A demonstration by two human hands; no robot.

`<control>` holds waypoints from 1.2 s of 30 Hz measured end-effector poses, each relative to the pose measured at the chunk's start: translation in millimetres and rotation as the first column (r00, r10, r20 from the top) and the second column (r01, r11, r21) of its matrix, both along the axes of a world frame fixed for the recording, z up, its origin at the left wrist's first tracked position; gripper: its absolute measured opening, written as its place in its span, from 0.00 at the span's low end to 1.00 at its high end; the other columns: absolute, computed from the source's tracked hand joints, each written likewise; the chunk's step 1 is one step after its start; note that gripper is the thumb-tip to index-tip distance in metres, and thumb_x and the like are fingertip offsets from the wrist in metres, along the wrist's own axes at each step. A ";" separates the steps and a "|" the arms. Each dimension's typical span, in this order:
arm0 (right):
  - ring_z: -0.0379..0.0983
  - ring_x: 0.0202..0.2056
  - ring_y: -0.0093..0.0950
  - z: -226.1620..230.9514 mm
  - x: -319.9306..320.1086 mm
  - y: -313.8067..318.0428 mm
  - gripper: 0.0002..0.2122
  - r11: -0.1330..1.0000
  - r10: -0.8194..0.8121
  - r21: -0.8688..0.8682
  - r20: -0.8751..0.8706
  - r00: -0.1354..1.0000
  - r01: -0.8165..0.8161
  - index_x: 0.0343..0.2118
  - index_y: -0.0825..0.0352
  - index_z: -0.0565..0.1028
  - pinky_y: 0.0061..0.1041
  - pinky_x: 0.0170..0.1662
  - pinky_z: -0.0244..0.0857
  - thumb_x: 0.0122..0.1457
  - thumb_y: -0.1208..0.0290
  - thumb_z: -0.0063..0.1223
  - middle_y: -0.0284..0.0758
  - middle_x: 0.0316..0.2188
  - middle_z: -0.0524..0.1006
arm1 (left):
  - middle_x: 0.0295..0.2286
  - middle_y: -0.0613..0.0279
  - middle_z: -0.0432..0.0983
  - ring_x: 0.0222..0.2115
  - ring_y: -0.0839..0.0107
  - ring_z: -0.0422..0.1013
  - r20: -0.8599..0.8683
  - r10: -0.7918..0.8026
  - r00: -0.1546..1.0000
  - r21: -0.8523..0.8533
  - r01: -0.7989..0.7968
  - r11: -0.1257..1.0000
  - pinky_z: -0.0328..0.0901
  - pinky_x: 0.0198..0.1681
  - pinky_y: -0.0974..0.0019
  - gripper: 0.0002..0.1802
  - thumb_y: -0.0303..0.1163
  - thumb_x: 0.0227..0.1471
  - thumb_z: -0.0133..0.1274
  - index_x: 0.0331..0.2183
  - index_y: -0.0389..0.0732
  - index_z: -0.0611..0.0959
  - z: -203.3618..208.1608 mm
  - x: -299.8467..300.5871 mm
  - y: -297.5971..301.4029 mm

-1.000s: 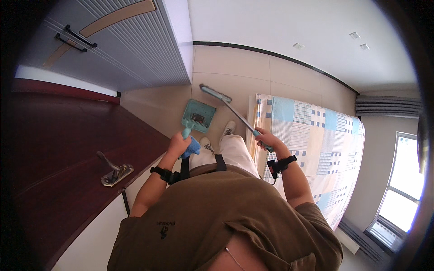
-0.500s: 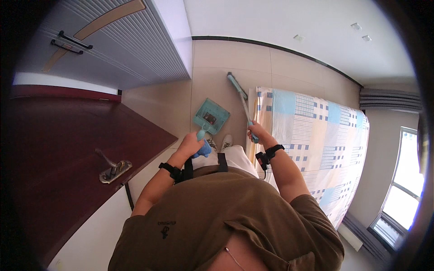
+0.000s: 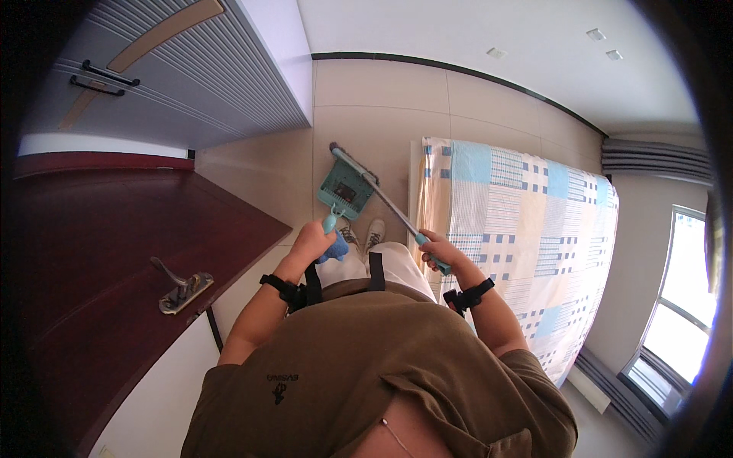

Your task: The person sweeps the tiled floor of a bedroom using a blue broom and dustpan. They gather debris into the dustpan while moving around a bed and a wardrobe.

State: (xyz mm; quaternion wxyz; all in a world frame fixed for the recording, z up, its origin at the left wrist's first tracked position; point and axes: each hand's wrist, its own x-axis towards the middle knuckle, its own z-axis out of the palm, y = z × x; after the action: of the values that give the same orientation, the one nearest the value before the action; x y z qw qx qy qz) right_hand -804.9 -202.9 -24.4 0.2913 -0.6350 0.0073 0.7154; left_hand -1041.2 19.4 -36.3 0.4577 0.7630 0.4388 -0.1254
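Note:
My left hand (image 3: 314, 243) is wrapped round the handle of a teal dustpan (image 3: 326, 194), whose pan is on the floor in front of my shoes. Some dark debris (image 3: 346, 192) lies in the pan. A blue cloth-like thing (image 3: 337, 249) hangs beside the left hand; whether the fingers hold it too I cannot tell. In my right hand (image 3: 440, 251) is the teal grip of a broom (image 3: 395, 210) with a pale shaft. The broom slants away to the left, and its head lies across the far edge of the dustpan.
A bed (image 3: 527, 221) with a patterned cover stands to the right. A dark red door (image 3: 114, 237) with a metal handle (image 3: 185, 288) is at the left. Beyond it rises a grey cabinet (image 3: 191, 84). A white wall (image 3: 458, 30) bounds the tiled floor (image 3: 382, 91) at the far side.
The broom head has swung left, from the floor beside the bed to the far edge of the dustpan. My right hand has shifted slightly right and nearer. The left hand still holds the dustpan.

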 end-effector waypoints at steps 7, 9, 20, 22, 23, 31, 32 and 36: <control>0.61 0.12 0.22 -8.0 2.1 14.9 0.27 0.999 -0.038 0.042 0.204 0.978 0.030 0.53 0.63 0.52 0.21 0.14 0.56 0.48 0.74 0.42 0.33 0.16 0.65 | 0.20 0.43 0.70 0.24 0.50 0.69 0.042 0.045 0.998 -0.009 -0.045 0.999 0.62 0.26 0.55 0.17 0.39 0.38 0.50 0.25 0.31 0.74 -0.4 -6.1 0.7; 0.62 0.14 0.24 -15.2 -2.8 24.5 0.24 0.996 -0.070 0.062 0.261 0.963 0.056 0.51 0.66 0.54 0.23 0.15 0.58 0.47 0.76 0.40 0.35 0.18 0.65 | 0.20 0.43 0.70 0.24 0.49 0.69 0.048 0.047 0.998 -0.029 -0.046 0.999 0.62 0.26 0.55 0.18 0.39 0.39 0.49 0.25 0.31 0.74 -4.2 -9.4 1.3; 0.58 0.12 0.18 -30.8 -40.5 41.0 0.26 0.952 -0.307 -0.052 -0.155 0.939 0.303 0.52 0.50 0.48 0.16 0.13 0.53 0.49 0.75 0.38 0.28 0.14 0.60 | 0.22 0.40 0.70 0.27 0.47 0.68 0.023 0.032 0.999 -0.010 -0.032 0.999 0.62 0.30 0.55 0.17 0.37 0.37 0.48 0.26 0.30 0.73 -12.4 -11.3 4.9; 0.57 0.12 0.17 -21.3 -40.8 38.7 0.26 0.929 -0.369 -0.111 -0.243 0.897 0.352 0.53 0.51 0.48 0.15 0.13 0.53 0.50 0.75 0.37 0.28 0.14 0.60 | 0.22 0.40 0.70 0.27 0.47 0.68 0.022 0.030 0.999 -0.023 -0.029 0.999 0.62 0.29 0.55 0.17 0.37 0.37 0.48 0.26 0.30 0.73 -10.9 -9.5 4.8; 0.56 0.12 0.15 -22.4 -39.3 31.9 0.24 0.944 -0.327 -0.048 -0.256 0.910 0.326 0.52 0.52 0.50 0.14 0.13 0.52 0.50 0.76 0.37 0.27 0.15 0.60 | 0.22 0.40 0.70 0.26 0.47 0.68 0.031 0.028 0.999 -0.018 -0.027 0.999 0.62 0.29 0.55 0.17 0.37 0.37 0.48 0.26 0.30 0.73 -10.0 -9.2 4.2; 0.57 0.11 0.18 14.8 -15.4 36.9 0.29 0.971 -0.214 0.029 -0.346 0.913 0.238 0.56 0.56 0.47 0.15 0.13 0.51 0.50 0.74 0.40 0.29 0.15 0.62 | 0.22 0.39 0.70 0.27 0.46 0.67 0.006 0.060 0.998 -0.002 -0.060 0.998 0.62 0.29 0.54 0.17 0.37 0.39 0.48 0.26 0.30 0.74 11.5 -10.2 2.2; 0.57 0.11 0.18 11.5 -11.0 38.4 0.29 0.983 -0.161 0.040 -0.265 0.951 0.178 0.56 0.56 0.48 0.16 0.13 0.52 0.50 0.74 0.40 0.29 0.15 0.62 | 0.22 0.39 0.70 0.27 0.46 0.67 -0.002 0.071 0.997 0.007 -0.071 0.997 0.62 0.29 0.54 0.17 0.37 0.39 0.48 0.26 0.30 0.74 13.6 -10.8 0.3; 0.60 0.11 0.20 1.7 9.6 54.5 0.28 0.996 0.070 0.059 0.014 0.997 -0.070 0.55 0.58 0.50 0.19 0.12 0.55 0.49 0.72 0.40 0.31 0.15 0.65 | 0.20 0.42 0.69 0.23 0.51 0.69 0.136 0.104 0.985 0.133 -0.123 0.983 0.62 0.24 0.56 0.18 0.38 0.39 0.50 0.25 0.30 0.72 3.6 -20.1 -12.1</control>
State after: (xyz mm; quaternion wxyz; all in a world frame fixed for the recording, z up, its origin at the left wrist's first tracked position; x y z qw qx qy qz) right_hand -795.3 -148.5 -22.7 0.2848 -0.6303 -0.0380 0.7213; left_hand -1061.2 7.2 -32.7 0.4364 0.7737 0.4590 -0.0183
